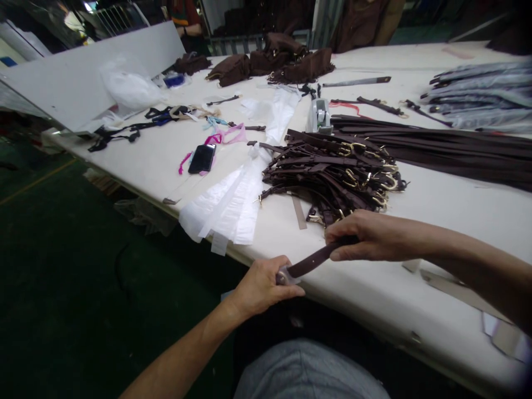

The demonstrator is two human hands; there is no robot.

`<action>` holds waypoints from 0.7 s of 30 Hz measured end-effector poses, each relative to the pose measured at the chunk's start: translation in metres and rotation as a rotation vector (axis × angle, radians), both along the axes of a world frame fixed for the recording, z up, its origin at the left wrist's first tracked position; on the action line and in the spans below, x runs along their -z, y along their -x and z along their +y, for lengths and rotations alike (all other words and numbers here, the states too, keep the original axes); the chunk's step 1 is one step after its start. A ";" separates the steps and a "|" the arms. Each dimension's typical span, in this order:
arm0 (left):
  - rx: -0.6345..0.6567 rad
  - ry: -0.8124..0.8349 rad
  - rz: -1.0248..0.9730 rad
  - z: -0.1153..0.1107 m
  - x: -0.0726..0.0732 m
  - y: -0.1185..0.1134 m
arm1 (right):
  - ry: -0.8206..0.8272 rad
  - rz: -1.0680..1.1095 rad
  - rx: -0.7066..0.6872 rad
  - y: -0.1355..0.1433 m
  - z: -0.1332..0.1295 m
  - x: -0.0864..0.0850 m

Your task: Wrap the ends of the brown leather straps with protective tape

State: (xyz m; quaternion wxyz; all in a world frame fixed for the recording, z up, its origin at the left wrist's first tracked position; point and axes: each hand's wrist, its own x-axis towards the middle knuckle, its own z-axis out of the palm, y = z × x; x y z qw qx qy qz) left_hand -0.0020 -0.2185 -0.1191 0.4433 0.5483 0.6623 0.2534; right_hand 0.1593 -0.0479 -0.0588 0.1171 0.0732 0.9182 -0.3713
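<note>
A dark brown strap stretches between my two hands at the table's front edge. My left hand is closed on its lower end, where something shiny and round shows between thumb and fingers. My right hand pinches the strap's other end, with the thumb below and the fingers above. Just behind my right hand lies a heap of brown straps with gold-coloured buckles and hooks. Thin white plastic sheets lie left of the heap.
The white table holds a phone, a tape dispenser, long brown strips, plastic-wrapped straps and brown bags. A white panel stands at the back left. A person is partly visible behind.
</note>
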 end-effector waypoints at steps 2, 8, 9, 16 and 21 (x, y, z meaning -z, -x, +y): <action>0.018 -0.041 -0.051 0.005 -0.005 -0.006 | -0.042 0.010 -0.059 0.012 -0.008 -0.008; -0.090 -0.041 -0.030 0.002 -0.017 0.012 | -0.118 -0.125 -0.064 0.012 0.010 -0.037; -0.124 -0.038 -0.016 0.000 -0.017 0.020 | -0.103 -0.154 -0.026 0.005 0.024 -0.046; -0.174 -0.031 -0.202 0.014 -0.043 0.025 | -0.075 -0.140 0.071 0.008 0.054 -0.095; -0.182 -0.171 -0.200 0.018 -0.066 0.026 | -0.090 0.177 0.167 0.022 0.063 -0.106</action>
